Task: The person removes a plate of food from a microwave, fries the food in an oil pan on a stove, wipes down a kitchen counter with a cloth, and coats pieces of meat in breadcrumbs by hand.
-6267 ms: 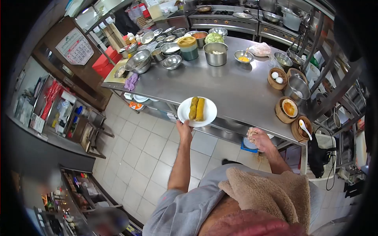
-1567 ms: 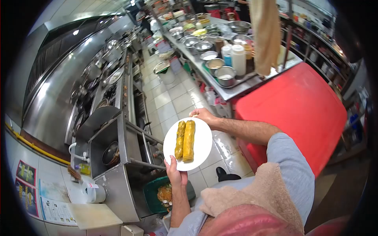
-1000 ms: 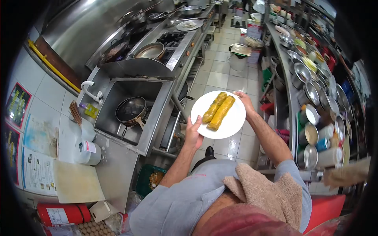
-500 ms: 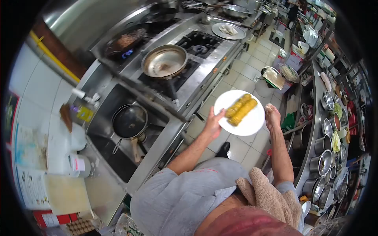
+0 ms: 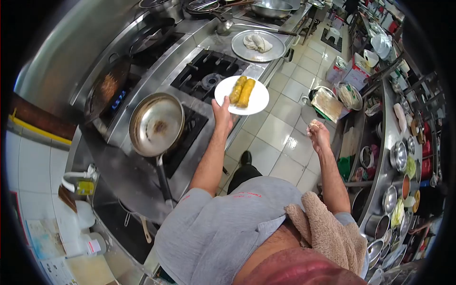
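Observation:
My left hand (image 5: 222, 115) grips the near-left edge of a white plate (image 5: 260, 100), thumb on top of the rim. Two golden-brown rolls (image 5: 245, 92) lie side by side on the plate. It is held up level in front of the stove edge. My right hand (image 5: 321, 137) is closed, raised over the tiled floor to the right. A small pale crumpled thing (image 5: 313, 124) shows at its fingertips; I cannot make out what it is. Nearest the left forearm, a steel frying pan (image 5: 156, 124) sits on the stove.
A round metal tray (image 5: 240, 46) with a white cloth (image 5: 258, 42) lies on the stove corner. A dark wok (image 5: 109, 88) stands over a blue flame at the back left. Along the right runs a counter with several steel bowls (image 5: 398, 156). A covered pot (image 5: 327, 103) stands on the floor ahead.
I have moved forward along the stove, and the plate with the rolls is now further left, close to the burners. My right hand remains closed, apart from the plate.

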A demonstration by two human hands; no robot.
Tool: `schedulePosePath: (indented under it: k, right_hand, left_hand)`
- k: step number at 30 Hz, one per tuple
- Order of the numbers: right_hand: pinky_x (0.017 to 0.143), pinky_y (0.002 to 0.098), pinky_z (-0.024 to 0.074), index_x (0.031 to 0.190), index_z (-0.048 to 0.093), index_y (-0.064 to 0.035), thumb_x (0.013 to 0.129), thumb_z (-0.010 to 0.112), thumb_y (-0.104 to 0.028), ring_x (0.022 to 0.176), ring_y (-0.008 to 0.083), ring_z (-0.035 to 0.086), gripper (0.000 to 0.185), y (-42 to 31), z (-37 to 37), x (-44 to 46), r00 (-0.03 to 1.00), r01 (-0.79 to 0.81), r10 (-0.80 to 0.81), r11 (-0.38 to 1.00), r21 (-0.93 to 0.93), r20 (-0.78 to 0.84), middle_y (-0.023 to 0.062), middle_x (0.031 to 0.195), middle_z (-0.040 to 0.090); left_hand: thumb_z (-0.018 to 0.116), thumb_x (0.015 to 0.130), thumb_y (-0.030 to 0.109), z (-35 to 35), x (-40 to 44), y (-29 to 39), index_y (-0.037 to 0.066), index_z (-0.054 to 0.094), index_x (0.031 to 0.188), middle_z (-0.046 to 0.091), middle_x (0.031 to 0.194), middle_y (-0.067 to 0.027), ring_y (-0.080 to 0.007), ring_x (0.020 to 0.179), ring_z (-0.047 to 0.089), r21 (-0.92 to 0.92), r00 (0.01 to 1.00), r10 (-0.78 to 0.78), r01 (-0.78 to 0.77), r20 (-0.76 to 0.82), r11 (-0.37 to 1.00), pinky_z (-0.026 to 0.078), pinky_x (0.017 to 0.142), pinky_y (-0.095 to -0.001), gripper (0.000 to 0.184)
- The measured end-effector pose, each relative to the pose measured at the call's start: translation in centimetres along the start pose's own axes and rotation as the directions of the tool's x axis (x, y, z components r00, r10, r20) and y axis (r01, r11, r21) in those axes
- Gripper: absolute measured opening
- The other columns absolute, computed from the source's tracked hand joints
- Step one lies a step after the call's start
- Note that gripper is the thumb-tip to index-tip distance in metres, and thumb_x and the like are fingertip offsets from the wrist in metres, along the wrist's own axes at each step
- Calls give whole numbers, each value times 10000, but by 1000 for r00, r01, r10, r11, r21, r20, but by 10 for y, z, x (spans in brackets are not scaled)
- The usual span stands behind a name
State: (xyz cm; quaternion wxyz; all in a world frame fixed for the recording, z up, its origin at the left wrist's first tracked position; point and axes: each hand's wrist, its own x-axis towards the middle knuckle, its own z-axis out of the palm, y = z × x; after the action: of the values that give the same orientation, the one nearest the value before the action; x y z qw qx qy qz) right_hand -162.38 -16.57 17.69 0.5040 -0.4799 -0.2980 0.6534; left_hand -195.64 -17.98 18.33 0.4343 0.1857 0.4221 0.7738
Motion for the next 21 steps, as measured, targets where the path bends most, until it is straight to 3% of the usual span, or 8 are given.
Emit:
schedulePosePath:
  k: [2,3,7,14,17,18,20,21]
  right_hand:
    - [507,228,405,865,491,-39,750,480,38,618,142,508,139,-6,4,32,999,-14,15,1000,9,-50,24,721,499]
    - [506,229,402,865,489,-41,756,488,29,618,142,505,130,-7,2,47,995,-9,9,1000,1,-95,23,719,497]
    - [504,233,400,892,482,-46,767,500,11,626,155,507,138,0,-32,110,993,5,0,999,46,-117,28,722,495]
    - [489,238,421,904,483,-47,781,491,13,639,178,532,137,-21,-34,176,957,-71,113,984,163,-266,57,734,520]
    - [489,241,423,911,485,-45,787,492,12,640,178,532,136,-26,-29,204,952,-102,147,979,174,-269,56,736,520]
    - [489,241,423,911,485,-45,787,492,12,640,178,532,136,-27,-29,217,952,-119,161,979,168,-259,56,736,520]
    - [491,243,426,912,489,-41,786,496,11,640,179,532,136,-26,-32,242,951,-155,191,975,159,-243,56,733,519]
    - [491,243,426,912,489,-41,786,496,11,640,179,532,136,-28,-31,253,951,-172,205,973,154,-231,56,733,519]
  left_hand:
    - [521,844,83,9,77,-27,2,352,1084,478,1057,-127,-189,971,492,57,996,87,-87,10,995,414,820,-310,305]
    - [529,840,89,13,115,-38,16,341,1084,475,1052,-124,-205,962,503,194,988,156,-155,10,969,445,797,-334,316]
    - [550,821,92,46,224,-62,-11,381,994,493,999,-114,-169,885,501,48,997,74,-72,-38,996,417,763,-296,263]
    - [600,772,103,62,381,-119,-27,398,969,511,951,-129,-203,858,522,279,985,117,-77,-128,957,431,738,-326,310]
    - [626,741,148,71,391,-99,-60,426,997,500,998,-206,-329,898,511,765,967,171,35,-188,644,418,787,-370,385]
    - [626,741,148,72,393,-99,-60,426,997,500,998,-206,-329,898,511,767,963,175,47,-205,640,418,787,-370,385]
    - [625,742,208,77,391,-99,-65,432,1011,451,1070,-224,-372,988,439,920,953,248,69,-176,386,385,845,-381,430]
    - [623,724,257,84,384,-94,-38,445,1067,370,1158,-227,-378,1068,357,908,949,270,37,-163,417,341,895,-398,486]
